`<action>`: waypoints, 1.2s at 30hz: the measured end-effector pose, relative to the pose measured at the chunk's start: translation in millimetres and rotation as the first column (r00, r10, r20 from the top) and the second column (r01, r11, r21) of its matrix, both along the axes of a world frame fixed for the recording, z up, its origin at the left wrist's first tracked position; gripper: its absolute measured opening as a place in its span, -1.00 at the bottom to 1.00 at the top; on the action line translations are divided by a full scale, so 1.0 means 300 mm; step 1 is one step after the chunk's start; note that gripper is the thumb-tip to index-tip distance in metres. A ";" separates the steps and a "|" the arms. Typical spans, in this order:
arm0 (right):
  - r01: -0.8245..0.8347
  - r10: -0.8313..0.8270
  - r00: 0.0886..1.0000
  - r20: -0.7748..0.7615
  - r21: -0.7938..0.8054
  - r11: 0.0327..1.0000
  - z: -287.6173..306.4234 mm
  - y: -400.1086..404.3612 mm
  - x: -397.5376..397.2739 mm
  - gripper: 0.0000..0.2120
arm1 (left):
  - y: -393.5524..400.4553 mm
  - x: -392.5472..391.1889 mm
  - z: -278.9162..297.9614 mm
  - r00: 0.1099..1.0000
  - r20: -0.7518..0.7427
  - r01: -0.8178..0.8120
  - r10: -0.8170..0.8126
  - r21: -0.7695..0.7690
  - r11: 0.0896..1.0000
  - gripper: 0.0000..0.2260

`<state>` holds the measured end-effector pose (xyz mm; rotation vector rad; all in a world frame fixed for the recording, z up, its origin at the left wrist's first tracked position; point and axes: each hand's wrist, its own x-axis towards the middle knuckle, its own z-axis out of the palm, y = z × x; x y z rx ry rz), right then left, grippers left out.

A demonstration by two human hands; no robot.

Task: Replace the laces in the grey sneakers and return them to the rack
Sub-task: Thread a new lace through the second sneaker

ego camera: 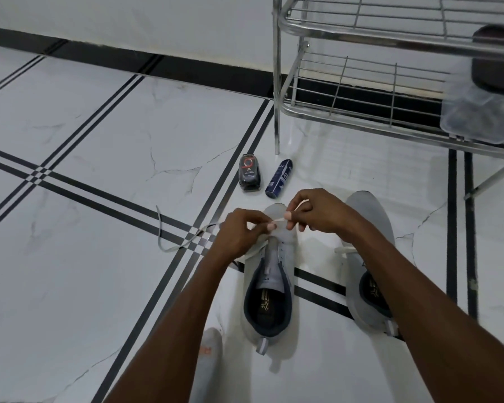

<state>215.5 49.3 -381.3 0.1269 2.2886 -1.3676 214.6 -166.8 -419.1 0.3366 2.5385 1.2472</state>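
Pinching a white lace between them, both hands hover over the toe end of a grey sneaker that sits on the tiled floor. The left hand nips the lace between thumb and fingertips, and the right hand nips its stiff tip the same way, so a short stretch runs taut from one to the other. From the left hand the rest of the lace trails away to the left across the floor in a loose curve. Directly below the hands the sneaker's eyelets stand bare and its tongue lies exposed. A second grey sneaker rests just beyond the right forearm, which partly covers it. Ahead of the hands lie a dark shoe-polish applicator and a blue spray can, side by side. Farther ahead and to the right stands a metal wire rack. A socked foot shows beside the left forearm.
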 end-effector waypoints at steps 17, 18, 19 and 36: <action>-0.134 0.164 0.978 -0.130 0.211 0.968 -0.081 -0.083 0.033 -0.83 | -0.071 -0.013 -0.047 0.990 -0.033 -0.138 0.138 -0.023 0.990 -0.88; -0.098 0.124 0.984 -0.128 0.190 0.977 -0.084 -0.082 0.032 -0.89 | -0.081 -0.016 -0.050 0.988 -0.029 -0.155 0.154 -0.028 0.988 -0.87; -0.063 0.084 0.989 -0.126 0.163 0.985 -0.083 -0.078 0.031 -0.88 | -0.088 -0.017 -0.051 0.986 -0.020 -0.167 0.167 -0.030 0.985 -0.87; -0.025 0.020 0.998 0.052 0.099 0.995 -0.055 -0.066 0.049 -0.78 | 0.026 0.020 -0.048 0.999 -0.016 0.049 -0.048 0.092 0.995 -0.88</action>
